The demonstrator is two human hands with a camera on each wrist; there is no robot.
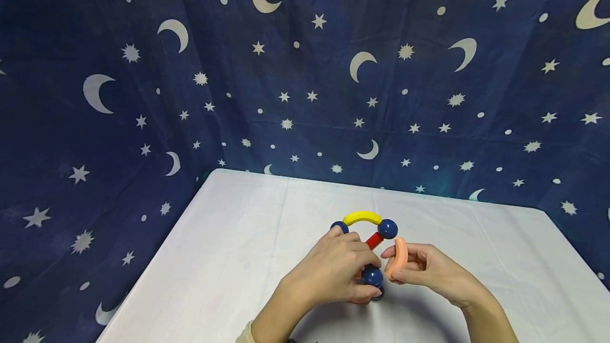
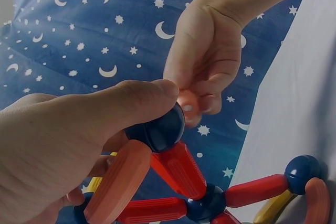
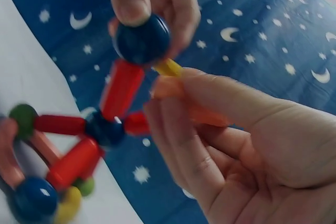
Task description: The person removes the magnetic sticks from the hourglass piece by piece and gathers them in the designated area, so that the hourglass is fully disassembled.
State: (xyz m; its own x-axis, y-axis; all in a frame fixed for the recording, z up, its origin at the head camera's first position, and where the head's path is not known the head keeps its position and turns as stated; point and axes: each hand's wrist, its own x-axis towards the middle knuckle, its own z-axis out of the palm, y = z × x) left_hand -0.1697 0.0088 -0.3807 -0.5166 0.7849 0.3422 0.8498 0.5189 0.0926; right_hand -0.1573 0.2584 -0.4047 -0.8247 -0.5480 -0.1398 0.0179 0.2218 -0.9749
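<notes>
My left hand [image 1: 333, 266] holds a building-toy structure of magnetic balls and rods, its thumb pressing a dark blue ball [image 2: 164, 132]. Red straight rods [image 2: 179, 170] spread from a central blue ball [image 2: 206, 203]. An orange curved rod [image 2: 119, 182] runs from the gripped ball along the left fingers. On the structure's far side, a yellow curved rod [image 1: 362, 216] spans two blue balls. My right hand [image 1: 431, 269] pinches a loose orange curved rod [image 1: 401, 255] between thumb and fingers. Its end is close to the gripped ball; whether they touch, I cannot tell.
The structure is over a white-covered table [image 1: 229, 258]. A dark blue curtain [image 1: 305, 78] with moons and stars hangs behind and at the left. In the right wrist view, a green ball [image 3: 23, 121] and more curved rods form the structure's far part.
</notes>
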